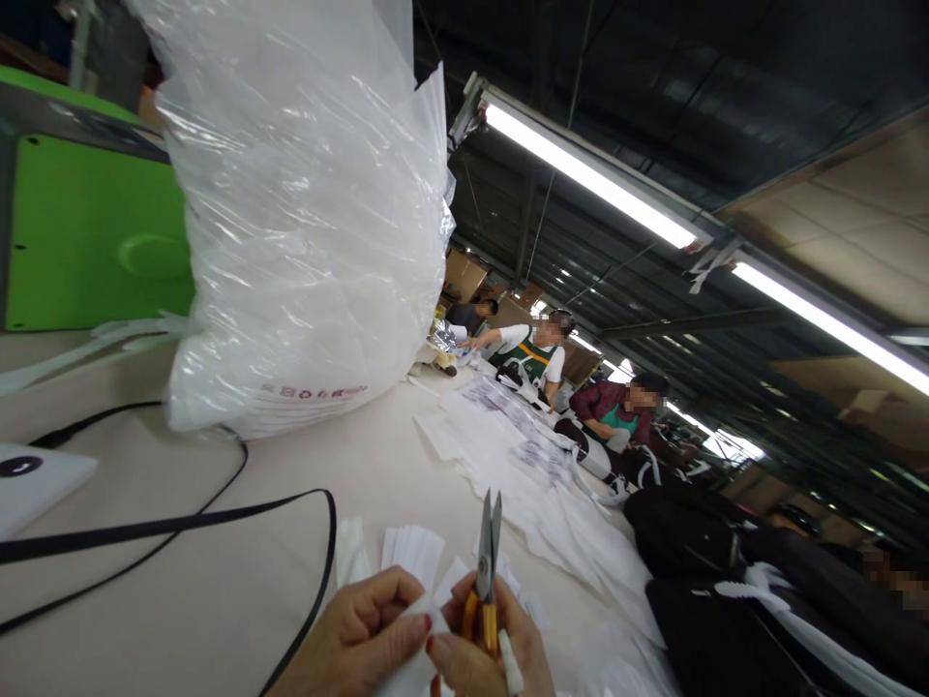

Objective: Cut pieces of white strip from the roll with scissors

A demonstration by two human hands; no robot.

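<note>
My left hand is closed, pinching a white strip of thin sheet material between thumb and fingers. My right hand is wrapped around scissors with orange-yellow handles. Their blades point up and stand slightly apart. The right thumb also meets the white strip beside the left fingertips. A small white piece shows by the right hand's fingers. Just beyond the hands, a fanned bundle of white strips lies on the pale table.
A large, full translucent plastic bag stands behind at left, before a green panel. A black strap loops across the table. White sheets spread to the right, near black bags. Co-workers sit farther along.
</note>
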